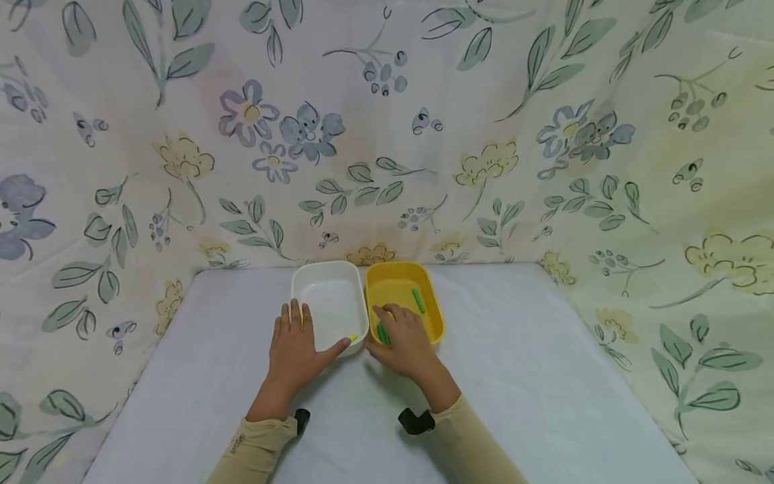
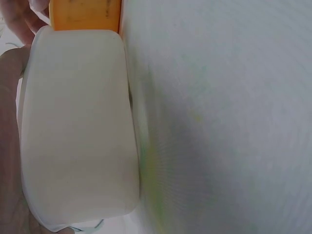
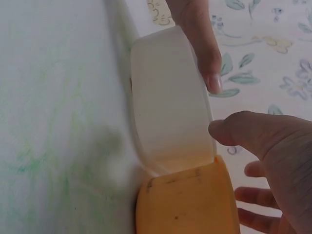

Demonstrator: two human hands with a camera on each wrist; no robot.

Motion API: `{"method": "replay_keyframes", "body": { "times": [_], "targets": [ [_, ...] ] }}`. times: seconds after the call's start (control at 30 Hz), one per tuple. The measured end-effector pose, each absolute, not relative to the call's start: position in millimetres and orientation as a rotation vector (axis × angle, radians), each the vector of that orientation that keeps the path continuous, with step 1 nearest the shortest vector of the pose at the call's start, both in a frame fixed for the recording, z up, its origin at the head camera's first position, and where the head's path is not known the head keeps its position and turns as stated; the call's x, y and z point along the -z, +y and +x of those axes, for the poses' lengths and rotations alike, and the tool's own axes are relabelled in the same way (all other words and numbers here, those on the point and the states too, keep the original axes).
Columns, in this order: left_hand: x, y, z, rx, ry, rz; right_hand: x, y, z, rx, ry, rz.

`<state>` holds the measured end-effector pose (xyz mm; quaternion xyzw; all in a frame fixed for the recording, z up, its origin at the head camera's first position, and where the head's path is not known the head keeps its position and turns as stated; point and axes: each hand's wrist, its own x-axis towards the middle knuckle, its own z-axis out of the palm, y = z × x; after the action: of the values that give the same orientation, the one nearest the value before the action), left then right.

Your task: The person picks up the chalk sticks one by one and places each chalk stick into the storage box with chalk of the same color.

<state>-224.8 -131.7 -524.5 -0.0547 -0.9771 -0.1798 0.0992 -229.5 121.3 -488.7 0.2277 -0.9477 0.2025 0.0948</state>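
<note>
A white plastic tub (image 1: 329, 286) stands at the left, side by side with a yellow one (image 1: 396, 270). My left hand (image 1: 296, 353) lies over the white tub's near left rim, its fingers straight and thumb stretched along the near edge. By that thumb's tip is a small yellow piece (image 1: 353, 337), perhaps chalk. My right hand (image 1: 404, 339) reaches over the yellow tub's near side, fingers loosely bent; its thumb (image 3: 229, 127) is at the white tub's rim. Under it lie green sticks (image 1: 382, 334), partly hidden, apparently not held. Another green stick (image 1: 418, 300) lies farther back.
Both tubs stand on a white cloth-covered table (image 1: 502, 376), near its back edge. Behind it hangs a flowered cloth (image 1: 375, 134), which also flanks both sides. Faint green and yellow smears (image 2: 153, 170) mark the table cloth.
</note>
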Motion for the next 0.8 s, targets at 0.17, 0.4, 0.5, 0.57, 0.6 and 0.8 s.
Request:
{"method": "replay_keyframes", "body": {
  "times": [0.17, 0.4, 0.5, 0.57, 0.6, 0.8],
  "targets": [
    [523.0, -131.5, -225.1, 0.521, -2.904, -0.159, 490.1, 126.2, -228.8, -0.598, -2.798, 0.648],
    [523.1, -132.0, -223.5, 0.522, -2.914, -0.153, 492.4, 129.4, -227.6, -0.557, -2.806, 0.637],
    [522.7, -131.6, -223.3, 0.523, -2.912, -0.152, 492.4, 129.7, -227.4, -0.568, -2.801, 0.630],
    [522.6, -131.2, -223.1, 0.522, -2.911, -0.152, 492.2, 129.6, -227.0, -0.582, -2.802, 0.625],
    [522.5, -131.1, -223.1, 0.523, -2.910, -0.151, 492.1, 129.6, -226.7, -0.590, -2.801, 0.624],
    [522.9, -131.9, -222.5, 0.529, -2.911, -0.150, 495.1, 131.9, -225.1, -0.581, -2.802, 0.610]
  ]
}}
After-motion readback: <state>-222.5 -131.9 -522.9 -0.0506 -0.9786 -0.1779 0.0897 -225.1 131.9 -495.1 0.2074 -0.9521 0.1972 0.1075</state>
